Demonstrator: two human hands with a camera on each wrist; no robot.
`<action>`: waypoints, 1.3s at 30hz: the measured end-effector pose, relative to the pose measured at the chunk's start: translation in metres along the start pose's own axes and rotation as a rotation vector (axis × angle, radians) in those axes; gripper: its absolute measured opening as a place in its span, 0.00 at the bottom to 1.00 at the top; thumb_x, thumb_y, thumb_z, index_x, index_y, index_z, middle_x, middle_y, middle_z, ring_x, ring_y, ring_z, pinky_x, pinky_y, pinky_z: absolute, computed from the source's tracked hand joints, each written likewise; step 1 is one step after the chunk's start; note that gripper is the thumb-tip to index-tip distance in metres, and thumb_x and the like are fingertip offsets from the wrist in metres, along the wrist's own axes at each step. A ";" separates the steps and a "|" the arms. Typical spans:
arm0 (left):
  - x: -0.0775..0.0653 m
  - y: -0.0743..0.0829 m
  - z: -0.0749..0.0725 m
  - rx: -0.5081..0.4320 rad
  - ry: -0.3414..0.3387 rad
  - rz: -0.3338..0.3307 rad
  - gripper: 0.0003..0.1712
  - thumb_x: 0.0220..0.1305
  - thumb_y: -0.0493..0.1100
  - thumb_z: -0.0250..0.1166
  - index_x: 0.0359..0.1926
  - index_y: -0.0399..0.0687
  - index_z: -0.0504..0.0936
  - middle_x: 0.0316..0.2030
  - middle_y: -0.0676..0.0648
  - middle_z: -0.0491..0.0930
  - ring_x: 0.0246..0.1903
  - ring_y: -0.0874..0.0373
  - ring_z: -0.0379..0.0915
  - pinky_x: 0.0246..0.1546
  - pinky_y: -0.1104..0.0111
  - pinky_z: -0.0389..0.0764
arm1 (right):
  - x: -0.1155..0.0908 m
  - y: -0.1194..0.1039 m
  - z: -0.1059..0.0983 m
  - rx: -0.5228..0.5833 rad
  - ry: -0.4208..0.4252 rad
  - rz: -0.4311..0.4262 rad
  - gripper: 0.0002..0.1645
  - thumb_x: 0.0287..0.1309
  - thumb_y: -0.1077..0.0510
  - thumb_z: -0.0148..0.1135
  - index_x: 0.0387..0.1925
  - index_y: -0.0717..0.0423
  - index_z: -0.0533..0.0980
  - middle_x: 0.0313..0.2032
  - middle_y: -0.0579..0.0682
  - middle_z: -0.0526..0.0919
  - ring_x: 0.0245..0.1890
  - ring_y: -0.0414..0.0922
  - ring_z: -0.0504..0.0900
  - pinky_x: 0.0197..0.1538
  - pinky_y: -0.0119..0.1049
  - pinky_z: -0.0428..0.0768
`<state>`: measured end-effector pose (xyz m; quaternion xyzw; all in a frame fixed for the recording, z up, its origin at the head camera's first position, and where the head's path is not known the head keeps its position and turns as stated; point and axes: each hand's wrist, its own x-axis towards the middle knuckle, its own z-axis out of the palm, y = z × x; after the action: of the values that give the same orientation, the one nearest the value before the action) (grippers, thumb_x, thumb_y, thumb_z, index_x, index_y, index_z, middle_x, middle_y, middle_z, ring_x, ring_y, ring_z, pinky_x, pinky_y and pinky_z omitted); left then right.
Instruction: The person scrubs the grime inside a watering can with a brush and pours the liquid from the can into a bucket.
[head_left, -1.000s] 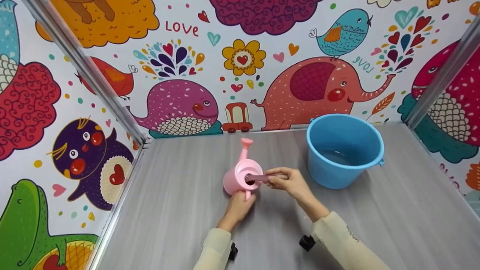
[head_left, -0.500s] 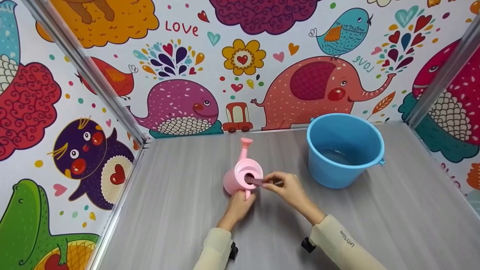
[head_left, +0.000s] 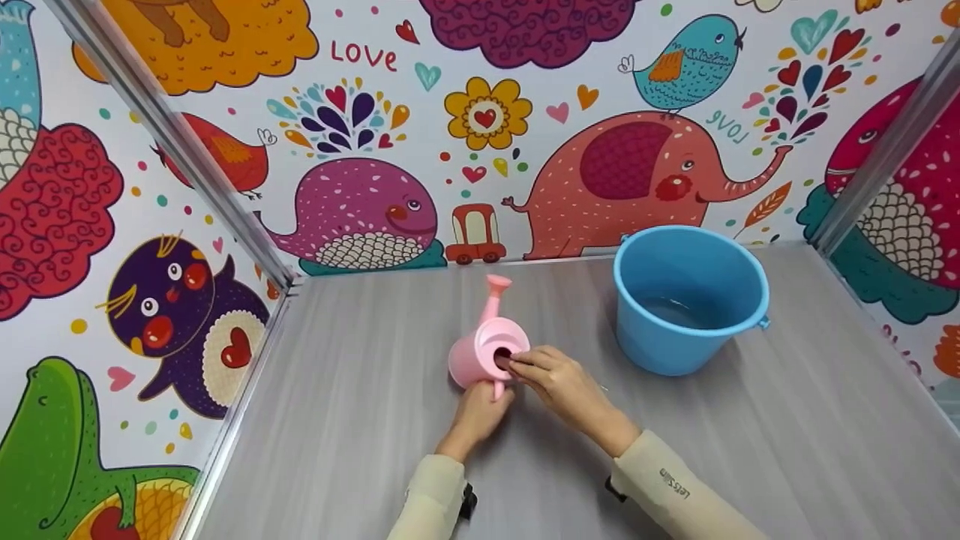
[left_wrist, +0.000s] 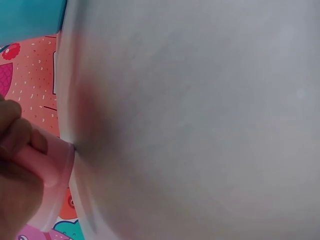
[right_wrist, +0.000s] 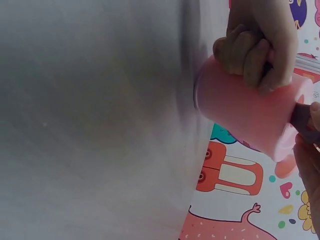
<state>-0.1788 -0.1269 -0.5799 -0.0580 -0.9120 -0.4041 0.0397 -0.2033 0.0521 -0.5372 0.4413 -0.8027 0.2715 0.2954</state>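
A pink watering can (head_left: 469, 361) stands on the grey table, its spout and rose pointing to the back wall. My left hand (head_left: 481, 414) grips its handle from the near side, fingers curled round it, as the right wrist view also shows. With thumb and fingertips, my right hand (head_left: 566, 388) pinches a flat mauve-brown stick-like tool (right_wrist: 302, 119) at the can's round top opening. Most of this tool is inside the can, so its far end is hidden. In the left wrist view, the can's handle (left_wrist: 37, 162) shows under the curled fingers.
A blue bucket (head_left: 652, 341) stands at the back right of the grey table (head_left: 360, 390). Printed cartoon wall panels (head_left: 360, 217) close off the back and sides, with metal posts (head_left: 187, 150) at the corners.
My right hand has moved left and closer to the can, and the tool has sunk deeper into its opening. My left hand keeps its grip; the can has barely shifted.
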 end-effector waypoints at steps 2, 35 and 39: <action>0.000 0.000 0.000 0.014 0.002 0.015 0.20 0.60 0.42 0.59 0.17 0.54 0.59 0.16 0.58 0.55 0.19 0.63 0.54 0.25 0.70 0.60 | -0.003 -0.001 0.001 -0.010 0.023 0.010 0.18 0.50 0.65 0.73 0.46 0.56 0.85 0.44 0.49 0.88 0.44 0.44 0.84 0.46 0.35 0.84; -0.001 0.000 -0.003 -0.029 0.005 -0.048 0.20 0.61 0.41 0.58 0.17 0.54 0.58 0.15 0.58 0.55 0.17 0.63 0.52 0.22 0.70 0.58 | -0.008 -0.015 -0.004 -0.124 0.091 0.030 0.19 0.43 0.64 0.78 0.42 0.56 0.86 0.41 0.48 0.89 0.39 0.43 0.84 0.41 0.34 0.84; -0.002 0.003 0.002 0.044 0.003 0.005 0.20 0.61 0.42 0.59 0.17 0.54 0.58 0.17 0.57 0.56 0.20 0.61 0.55 0.25 0.67 0.62 | 0.002 -0.011 0.003 -0.164 0.056 0.038 0.15 0.46 0.62 0.77 0.40 0.54 0.87 0.37 0.47 0.89 0.36 0.42 0.84 0.40 0.34 0.84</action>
<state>-0.1769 -0.1232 -0.5793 -0.0590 -0.9204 -0.3841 0.0433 -0.1956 0.0441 -0.5354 0.3927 -0.8217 0.2228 0.3478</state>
